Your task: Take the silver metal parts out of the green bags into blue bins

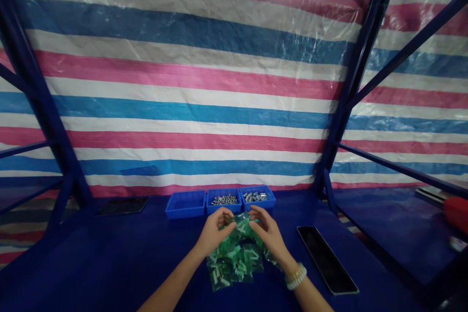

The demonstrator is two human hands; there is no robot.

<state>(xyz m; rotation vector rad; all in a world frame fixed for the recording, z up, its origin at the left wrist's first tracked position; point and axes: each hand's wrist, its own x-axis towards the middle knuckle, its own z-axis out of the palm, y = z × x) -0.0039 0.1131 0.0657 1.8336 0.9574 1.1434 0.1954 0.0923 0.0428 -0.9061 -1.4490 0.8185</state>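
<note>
My left hand [215, 230] is curled at the left edge of a small clear green-tinted plastic bag [242, 224], thumb and fingers closed on it. At the bag's right edge, my right hand [269, 235] grips in the same way; a pale beaded bracelet [296, 277] circles that wrist. Beneath both hands lies a heap of similar small bags [236, 261], several with pale short pieces inside. What the held bag contains is too blurred to make out.
Three blue trays stand in a row behind my hands: the left tray [185, 204] shows a bare floor, while small metal parts [224, 200] and metal pieces [255, 197] fill the others. A tablet-like black device [327, 259] lies right, another dark flat device [122, 205] left. Blue frame posts [341, 92] flank the table.
</note>
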